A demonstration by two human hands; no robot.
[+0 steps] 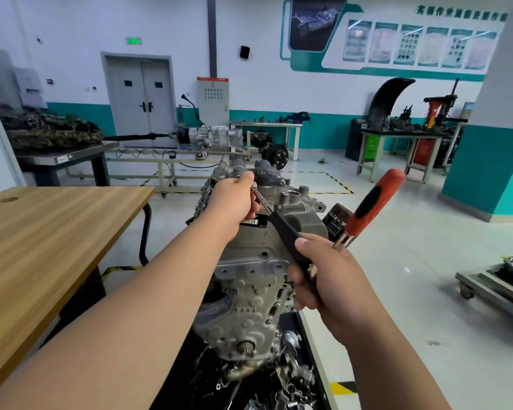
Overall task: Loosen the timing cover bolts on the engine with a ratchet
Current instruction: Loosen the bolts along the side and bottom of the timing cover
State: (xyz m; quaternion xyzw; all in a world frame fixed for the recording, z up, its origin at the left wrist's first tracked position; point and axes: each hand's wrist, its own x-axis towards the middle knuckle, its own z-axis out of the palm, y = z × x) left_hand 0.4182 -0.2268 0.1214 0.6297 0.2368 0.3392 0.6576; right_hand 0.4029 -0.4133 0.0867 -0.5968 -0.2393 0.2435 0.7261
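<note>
Currently | left grip (234, 199) curled over head of chrome, black-handled ratchet (285, 232) on upper grey cast-aluminium timing cover (249, 250) | right grip (323, 279) clasps handle end, plus orange-handled tool (370, 202) | likely rigid, steel-heavy; pull at handle end for leverage

Open floor (403, 261) right of the engine (249, 306), bare as far as a low cart (486, 285) well off near the frame's right edge. Narrow gap on the left, hemmed by the right edge of the wooden tabletop (42, 247). Crowded over the front cover: left hand (234, 199) curled at the ratchet (288, 235) head, right hand (323, 279) round its black handle, an orange-handled tool (370, 202) jutting up and right, just beside the oil filter (336, 218). Below, loose metal parts (264, 386) heaped at the engine's foot, possibly touching it.
</note>
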